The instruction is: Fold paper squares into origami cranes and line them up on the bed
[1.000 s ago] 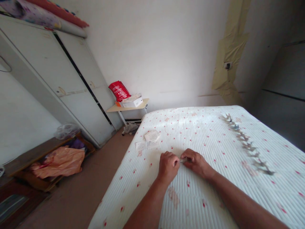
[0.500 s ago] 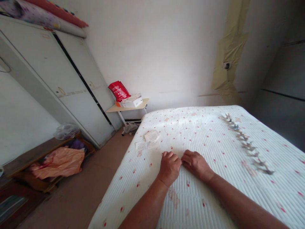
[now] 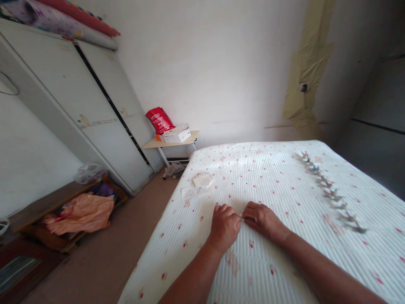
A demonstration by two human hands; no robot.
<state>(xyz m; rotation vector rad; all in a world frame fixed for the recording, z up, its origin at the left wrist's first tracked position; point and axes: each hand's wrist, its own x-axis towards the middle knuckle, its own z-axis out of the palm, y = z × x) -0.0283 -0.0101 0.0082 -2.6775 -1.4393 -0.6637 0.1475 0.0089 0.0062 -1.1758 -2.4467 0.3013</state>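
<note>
We pinch small piece (image 3: 242,219), left hand (image 3: 225,224) + right hand (image 3: 263,220) | nearer mattress (image 3: 259,177)'s left edge | likely light, fragile: hold by ends

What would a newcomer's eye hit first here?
Probably the bright red bag on the small table by the far wall. Next, the person's left grip and right grip, close together low in the middle over the bed, at a small pale thing too hidden to identify. Then the row of small blurred shapes along the bed's right side.
</note>
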